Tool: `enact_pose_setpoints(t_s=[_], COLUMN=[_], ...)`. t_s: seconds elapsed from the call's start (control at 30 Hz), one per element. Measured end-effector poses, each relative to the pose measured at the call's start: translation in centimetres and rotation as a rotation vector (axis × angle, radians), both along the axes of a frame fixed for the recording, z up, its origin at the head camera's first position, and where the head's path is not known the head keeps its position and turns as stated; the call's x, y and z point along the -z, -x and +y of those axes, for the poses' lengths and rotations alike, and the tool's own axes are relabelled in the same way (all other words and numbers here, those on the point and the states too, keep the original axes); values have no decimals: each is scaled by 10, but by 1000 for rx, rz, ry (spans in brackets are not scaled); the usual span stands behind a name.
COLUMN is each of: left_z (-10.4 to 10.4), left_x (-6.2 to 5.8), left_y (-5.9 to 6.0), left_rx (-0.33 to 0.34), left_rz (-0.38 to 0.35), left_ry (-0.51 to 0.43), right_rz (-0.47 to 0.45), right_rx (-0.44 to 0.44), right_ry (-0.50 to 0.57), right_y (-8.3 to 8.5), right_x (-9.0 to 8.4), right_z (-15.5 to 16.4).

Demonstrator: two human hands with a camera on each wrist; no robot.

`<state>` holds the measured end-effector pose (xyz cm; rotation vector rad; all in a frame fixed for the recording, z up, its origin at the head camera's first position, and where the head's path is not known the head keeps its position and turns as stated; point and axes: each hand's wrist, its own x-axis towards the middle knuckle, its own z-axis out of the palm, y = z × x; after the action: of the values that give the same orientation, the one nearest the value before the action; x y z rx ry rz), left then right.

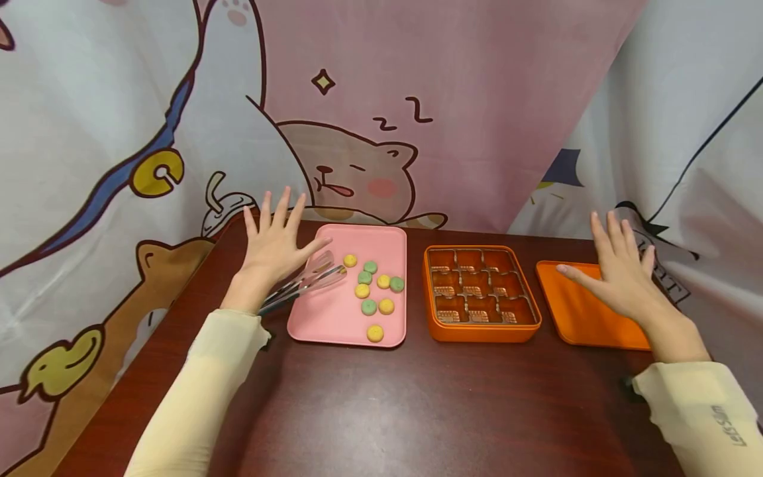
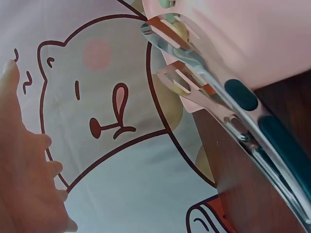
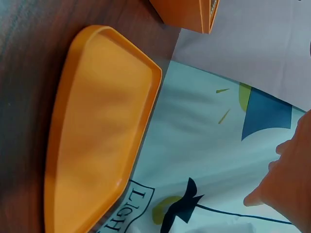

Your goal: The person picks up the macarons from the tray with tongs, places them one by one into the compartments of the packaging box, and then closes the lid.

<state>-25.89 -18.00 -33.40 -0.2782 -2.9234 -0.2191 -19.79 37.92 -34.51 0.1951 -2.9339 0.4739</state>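
Note:
My left hand hovers with fingers spread straight above the table's left side, just over the handles of metal tongs that lie across the left rim of a pink tray. It holds nothing. Several yellow and green round candies lie on that tray. The tongs show close up in the left wrist view. My right hand is spread open above an orange lid, empty too. Between the two sits an orange box with a divided insert.
The dark wooden table is backed by a cartoon-printed curtain close behind the trays. The orange lid lies flat near the table's right edge, beside the box corner.

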Motion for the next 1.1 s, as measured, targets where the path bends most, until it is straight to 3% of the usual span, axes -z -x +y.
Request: enact_pose_setpoints(t_s=[0.43, 1.1], left_z=[-13, -32], left_x=[9, 36], left_y=[-17, -30], left_rx=[23, 43], left_rz=[-4, -71], left_ry=[-44, -73], right_rz=[-3, -55], right_rx=[-35, -62], right_ry=[103, 168], right_y=[-8, -17], right_x=[20, 48], right_z=[-4, -12])
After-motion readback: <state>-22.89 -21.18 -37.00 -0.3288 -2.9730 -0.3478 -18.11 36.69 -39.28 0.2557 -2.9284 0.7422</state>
